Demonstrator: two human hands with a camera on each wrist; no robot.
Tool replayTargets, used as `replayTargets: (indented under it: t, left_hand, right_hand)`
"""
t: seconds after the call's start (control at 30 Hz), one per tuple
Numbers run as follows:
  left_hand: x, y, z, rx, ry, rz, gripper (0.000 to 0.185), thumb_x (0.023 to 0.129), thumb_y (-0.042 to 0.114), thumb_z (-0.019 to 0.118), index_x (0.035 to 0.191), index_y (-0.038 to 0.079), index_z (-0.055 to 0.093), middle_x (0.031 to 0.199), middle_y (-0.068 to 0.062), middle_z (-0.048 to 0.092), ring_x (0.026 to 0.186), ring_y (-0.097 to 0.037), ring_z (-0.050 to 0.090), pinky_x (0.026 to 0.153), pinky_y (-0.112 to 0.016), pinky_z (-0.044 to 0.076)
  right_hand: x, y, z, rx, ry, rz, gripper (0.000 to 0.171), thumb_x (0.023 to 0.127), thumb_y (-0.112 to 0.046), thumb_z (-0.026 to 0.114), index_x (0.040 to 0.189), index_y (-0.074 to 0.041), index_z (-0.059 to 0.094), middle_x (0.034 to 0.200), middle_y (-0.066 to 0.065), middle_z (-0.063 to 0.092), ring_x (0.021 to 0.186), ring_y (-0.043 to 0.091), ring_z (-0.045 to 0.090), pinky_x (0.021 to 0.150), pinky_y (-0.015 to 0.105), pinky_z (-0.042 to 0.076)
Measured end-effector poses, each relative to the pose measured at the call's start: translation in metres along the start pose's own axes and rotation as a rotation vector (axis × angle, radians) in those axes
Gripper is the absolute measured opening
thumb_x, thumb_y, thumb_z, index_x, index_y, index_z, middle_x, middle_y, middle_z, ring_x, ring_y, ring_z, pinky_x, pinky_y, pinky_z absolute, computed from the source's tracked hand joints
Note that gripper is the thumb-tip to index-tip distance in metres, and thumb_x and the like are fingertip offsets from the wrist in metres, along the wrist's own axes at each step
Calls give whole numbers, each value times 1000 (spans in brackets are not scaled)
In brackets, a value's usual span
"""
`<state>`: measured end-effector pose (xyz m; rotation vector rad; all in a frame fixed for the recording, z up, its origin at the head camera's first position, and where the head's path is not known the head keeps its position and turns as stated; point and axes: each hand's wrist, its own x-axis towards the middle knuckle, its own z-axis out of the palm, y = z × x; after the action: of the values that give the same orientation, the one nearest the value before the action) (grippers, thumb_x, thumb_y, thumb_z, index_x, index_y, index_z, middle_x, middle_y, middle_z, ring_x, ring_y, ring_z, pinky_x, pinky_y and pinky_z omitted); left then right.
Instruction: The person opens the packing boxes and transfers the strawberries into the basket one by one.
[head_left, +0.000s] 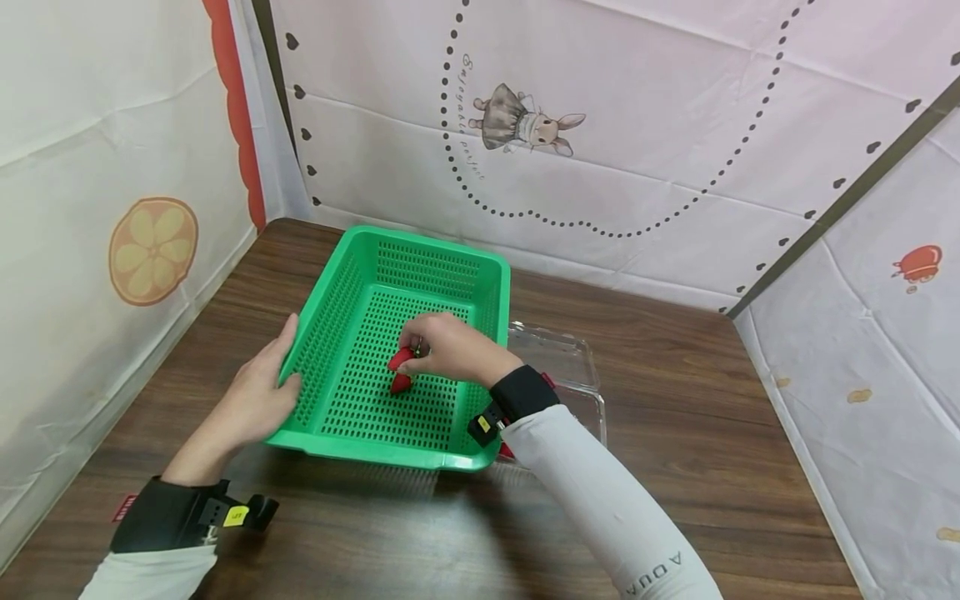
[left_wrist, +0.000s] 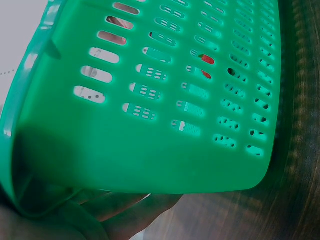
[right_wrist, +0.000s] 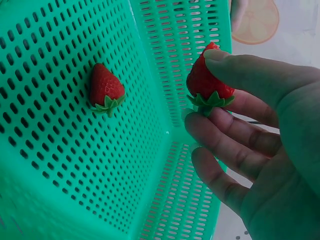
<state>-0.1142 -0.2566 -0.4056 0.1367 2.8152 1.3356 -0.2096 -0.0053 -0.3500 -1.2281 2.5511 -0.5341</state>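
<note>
A green perforated plastic basket point(head_left: 397, 460) stands on the table. My left hand point(head_left: 255, 392) holds its left side, thumb at the rim and fingers along the outer wall. In the left wrist view the fingers point(left_wrist: 142, 215) show past the lower edge of the basket wall point(left_wrist: 150, 170). Over the basket floor, my right hand point(head_left: 446, 346) pinches a red strawberry point(right_wrist: 207, 80) between thumb and fingers, its green leaves pointing down in the right wrist view. A second strawberry point(right_wrist: 105, 87) lies on the basket floor, just below the held one in the head view point(head_left: 401, 384).
Right of the basket, a clear plastic box point(head_left: 558, 358) with its lid open lies partly under the right forearm. Something red point(head_left: 506, 451) shows in it beside the basket corner. The brown wooden table point(head_left: 675, 400) is bordered by printed cloth walls point(head_left: 637, 150).
</note>
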Motion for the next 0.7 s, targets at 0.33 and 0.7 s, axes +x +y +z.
replayTargets:
  t: [0.33, 0.7]
  left_hand:
    - [0, 0, 0, -3, 2, -2, 78, 96, -2, 37, 154, 16, -12, 159, -29, 6, 127, -47, 36, 93, -60, 36]
    - [-1, 1, -1, -14, -13, -14, 78, 97, -2, 37, 154, 16, -12, 159, -30, 6, 132, -50, 32, 97, -64, 33]
  right_hand:
    - [10, 2, 4, 19, -36, 20, 13, 89, -23, 70, 96, -13, 66, 91, -2, 64, 78, 10, 55, 69, 19, 44]
    - [18, 2, 11, -34, -73, 55, 15, 89, -24, 70, 100, -13, 68, 97, -2, 66, 89, 10, 56, 78, 21, 46]
